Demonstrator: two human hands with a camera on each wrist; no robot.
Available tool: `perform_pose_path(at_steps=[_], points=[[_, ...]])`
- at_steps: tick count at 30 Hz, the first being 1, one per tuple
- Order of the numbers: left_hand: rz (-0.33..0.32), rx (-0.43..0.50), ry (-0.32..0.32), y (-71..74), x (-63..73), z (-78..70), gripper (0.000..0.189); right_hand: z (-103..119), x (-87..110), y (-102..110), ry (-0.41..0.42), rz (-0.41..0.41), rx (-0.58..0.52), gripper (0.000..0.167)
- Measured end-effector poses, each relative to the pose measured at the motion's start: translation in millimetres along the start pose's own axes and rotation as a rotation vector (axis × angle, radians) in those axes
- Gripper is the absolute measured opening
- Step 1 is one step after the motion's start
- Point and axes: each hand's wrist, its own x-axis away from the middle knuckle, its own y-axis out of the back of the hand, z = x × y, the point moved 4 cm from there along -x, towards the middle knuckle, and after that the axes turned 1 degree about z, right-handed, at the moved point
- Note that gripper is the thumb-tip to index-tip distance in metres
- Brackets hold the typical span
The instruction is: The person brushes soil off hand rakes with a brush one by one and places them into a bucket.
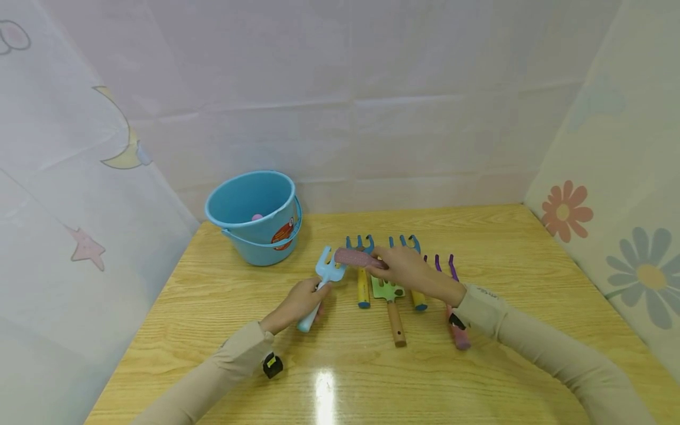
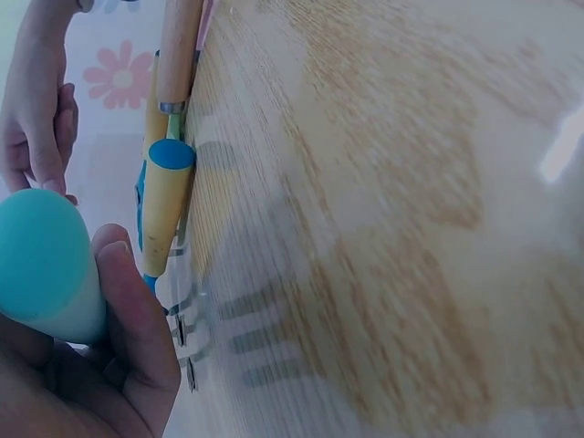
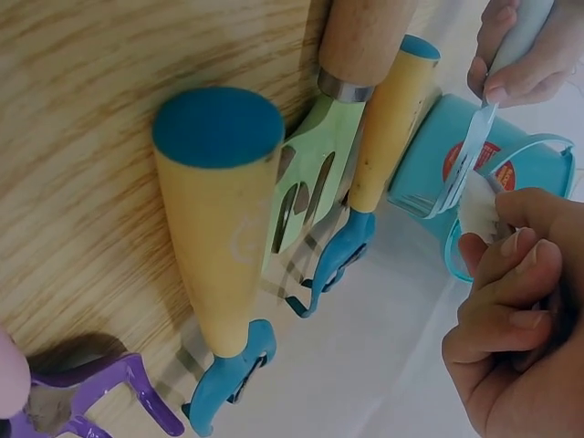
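Note:
My left hand (image 1: 300,304) grips the pale handle of a light blue hand fork (image 1: 330,273), tines pointing away from me. The handle's turquoise end (image 2: 41,251) fills the corner of the left wrist view. My right hand (image 1: 406,268) pinches a pink, rough-textured, rounded piece (image 1: 352,257) close by the fork's tines; it looks whitish in the right wrist view. Whether the two touch I cannot tell. Beneath the right hand lie a green fork (image 1: 396,327) with a wooden handle and two yellow-handled blue cultivators (image 1: 363,289), partly hidden by that hand.
A light blue bucket (image 1: 265,239) stands at the back left, with a bit of something pink (image 1: 257,216) showing inside. Right of the other tools lies a purple-tined rake (image 1: 461,337) with a pink handle, partly behind the right sleeve. Patterned sheets surround the wooden table (image 1: 223,295).

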Motion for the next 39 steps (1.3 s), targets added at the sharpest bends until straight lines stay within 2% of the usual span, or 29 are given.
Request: perform_pose_path(at_steps=[4,13,21,31,39], points=[[-0.001,0.005,0.005,0.1,0.0,-0.5,0.035,-0.5,-0.6,-3.2,0.009,0.009,0.005,0.021],[-0.009,-0.004,0.026,1.9,0.5,2.4,0.037,-4.6,1.0,2.0,-0.043,0.003,0.037,0.024],[0.004,0.010,0.025,3.7,1.6,-0.4,0.038,-10.6,4.5,10.5,-0.030,-0.026,0.067,0.029],[0.014,0.014,0.024,3.9,2.3,0.9,0.037,-21.5,11.0,8.8,-0.091,0.022,0.053,0.026],[-0.004,0.017,0.027,5.6,2.6,0.2,0.036,-24.0,15.0,11.1,-0.089,0.008,0.073,0.030]])
